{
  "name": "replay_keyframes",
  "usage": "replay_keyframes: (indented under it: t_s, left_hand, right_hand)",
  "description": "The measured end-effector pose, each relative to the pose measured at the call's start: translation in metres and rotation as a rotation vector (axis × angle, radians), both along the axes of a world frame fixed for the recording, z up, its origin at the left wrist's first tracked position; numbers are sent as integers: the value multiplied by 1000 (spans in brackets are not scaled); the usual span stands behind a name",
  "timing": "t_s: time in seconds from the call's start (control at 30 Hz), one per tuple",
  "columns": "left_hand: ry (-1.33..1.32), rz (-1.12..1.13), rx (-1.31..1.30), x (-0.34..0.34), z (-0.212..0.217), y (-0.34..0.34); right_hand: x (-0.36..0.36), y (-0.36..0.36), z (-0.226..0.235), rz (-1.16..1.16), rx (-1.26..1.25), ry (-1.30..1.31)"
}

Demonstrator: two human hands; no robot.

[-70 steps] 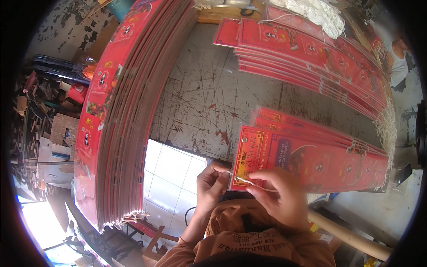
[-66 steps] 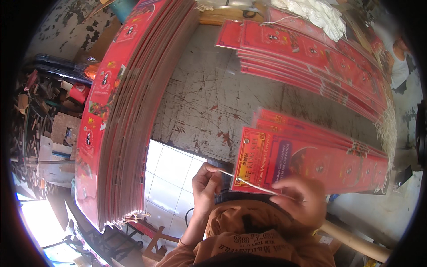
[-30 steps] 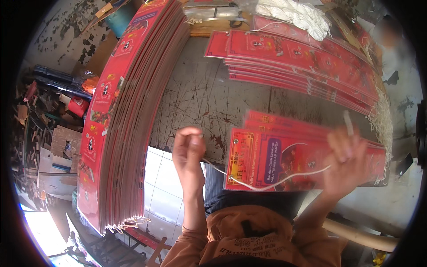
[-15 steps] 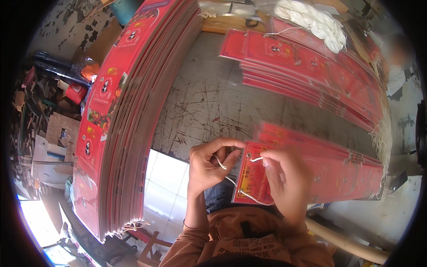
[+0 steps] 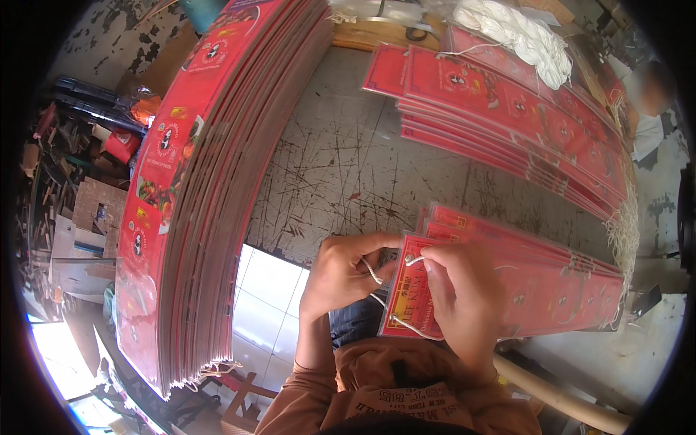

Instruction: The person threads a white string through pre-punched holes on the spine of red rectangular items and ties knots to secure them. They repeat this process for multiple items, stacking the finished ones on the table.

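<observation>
My left hand point(image 5: 346, 272) and my right hand point(image 5: 464, 290) meet at the near left corner of a small stack of long red printed cards point(image 5: 551, 290) on the scratched table point(image 5: 341, 174). Both pinch a thin white string point(image 5: 395, 301) that passes through a hole in the top card's corner and loops below it. My left fingers hold one end of the string, my right fingers hold it at the hole. My orange sleeves come up from the lower edge.
A tall fanned pile of red cards point(image 5: 196, 181) runs along the table's left side. Another spread stack of strung cards point(image 5: 507, 109) lies at the far right, with a bundle of white string point(image 5: 518, 32) behind it. A person point(image 5: 649, 101) sits at the far right. White floor tiles point(image 5: 264, 304) show below the table edge.
A second ago my hands were spread wide apart, pulling the string taut. They have since come together at the card's corner and now hold the string close to the hole.
</observation>
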State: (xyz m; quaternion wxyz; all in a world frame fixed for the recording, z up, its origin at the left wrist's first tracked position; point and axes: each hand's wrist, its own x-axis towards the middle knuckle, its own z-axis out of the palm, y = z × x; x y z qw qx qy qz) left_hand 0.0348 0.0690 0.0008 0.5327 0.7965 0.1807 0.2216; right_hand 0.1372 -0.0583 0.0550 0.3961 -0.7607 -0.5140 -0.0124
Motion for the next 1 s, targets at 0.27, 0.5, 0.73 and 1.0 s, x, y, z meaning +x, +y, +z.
replay_keyframes:
  t_s: [0.27,0.5,0.73,1.0]
  left_hand:
    - [13,-8,-12,1,0,-1]
    - [21,-4,-20,0,0,0]
    - [14,0,-28,1,1,0]
    - [-20,-4,-21,2,1,0]
  right_hand:
    - [1,-2,-6,-49,-6,-128]
    - [0,-2,-7,-44,-40,-268]
    - [-2,-3,-1,-34,-207,-377]
    - [-4,2,1,-17,-320,-424]
